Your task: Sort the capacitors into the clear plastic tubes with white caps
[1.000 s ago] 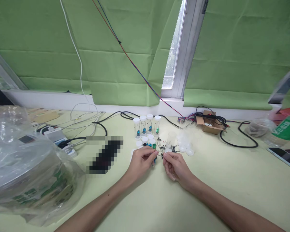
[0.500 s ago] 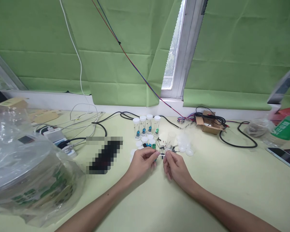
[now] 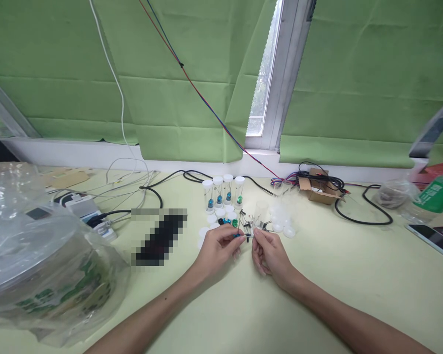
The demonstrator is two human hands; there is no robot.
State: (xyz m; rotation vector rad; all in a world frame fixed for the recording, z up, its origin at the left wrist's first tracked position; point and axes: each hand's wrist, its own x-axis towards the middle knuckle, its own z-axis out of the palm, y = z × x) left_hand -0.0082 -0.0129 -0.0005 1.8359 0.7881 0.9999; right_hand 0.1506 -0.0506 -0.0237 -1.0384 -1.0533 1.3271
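Note:
My left hand is closed in a pinch on a small blue piece, from which a thin dark stem seems to rise. Just to its right, my right hand is also pinched, at a small whitish piece whose kind I cannot make out. The fingertips almost meet. Behind them several clear tubes with white caps stand upright, holding blue or green parts. A loose green part and small black pieces lie close to my fingers.
Round translucent caps are heaped right of the tubes. A small cardboard box with cables stands at the back. On the left are a bagged tub and a power strip; phones lie at the far right.
My right hand has shifted slightly right, and the blue piece in my left fingers now shows. The whitish piece between the hands is less visible. The tubes have not moved.

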